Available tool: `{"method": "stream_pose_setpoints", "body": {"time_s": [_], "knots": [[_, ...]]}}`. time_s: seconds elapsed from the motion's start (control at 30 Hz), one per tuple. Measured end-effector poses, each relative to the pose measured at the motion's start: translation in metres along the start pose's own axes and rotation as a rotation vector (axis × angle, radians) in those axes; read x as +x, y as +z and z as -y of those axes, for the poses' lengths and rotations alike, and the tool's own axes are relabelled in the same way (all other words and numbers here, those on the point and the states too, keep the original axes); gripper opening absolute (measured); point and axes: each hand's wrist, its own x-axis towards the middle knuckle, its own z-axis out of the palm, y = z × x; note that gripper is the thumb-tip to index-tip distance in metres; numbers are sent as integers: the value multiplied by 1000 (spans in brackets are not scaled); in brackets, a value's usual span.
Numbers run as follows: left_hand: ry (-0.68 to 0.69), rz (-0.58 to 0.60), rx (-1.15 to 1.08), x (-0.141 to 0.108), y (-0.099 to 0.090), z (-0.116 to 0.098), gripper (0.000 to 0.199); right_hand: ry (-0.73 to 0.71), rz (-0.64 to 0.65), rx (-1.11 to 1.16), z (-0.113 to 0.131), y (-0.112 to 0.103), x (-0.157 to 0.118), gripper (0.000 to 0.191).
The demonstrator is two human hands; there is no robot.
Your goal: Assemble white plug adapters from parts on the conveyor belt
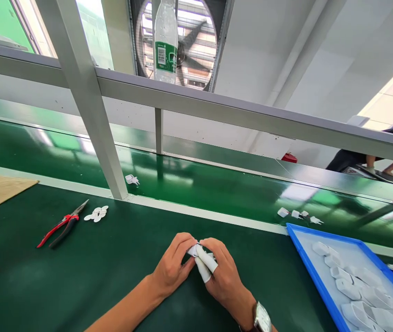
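Both hands meet over the dark green table, closed around a small white plastic piece (193, 250). My left hand (173, 265) pinches it from the left side. From the right, my right hand (224, 276) grips the same piece, with white covers on two of its digits and a watch (261, 318) at the wrist. Fingers hide most of the piece, so its full shape cannot be made out. Left of my hands lie needle-nose pliers (65, 224) with red and black handles and a small pile of flat white oval pieces (96, 213).
A blue-rimmed tray (312, 281) with many white plastic housings stands at the right. Beyond the table edge, white plug-like parts (300, 214) lie on a green belt (210, 184). A metal frame post (92, 101) rises at left. A co-worker's arms (372, 161) show far right.
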Motion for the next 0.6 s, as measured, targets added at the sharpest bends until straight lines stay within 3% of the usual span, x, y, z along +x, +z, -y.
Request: {"method": "stream_pose_setpoints", "body": {"time_s": [0.2, 0.43, 0.6], "knots": [[-131, -57, 3, 2, 6, -5, 28, 32, -11, 33, -4, 1, -4, 58], [-130, -90, 19, -3, 5, -2, 28, 72, -49, 86, -2, 11, -7, 59], [-124, -51, 14, -5, 6, 0, 28, 139, -48, 194, -4, 14, -9, 54]]}}
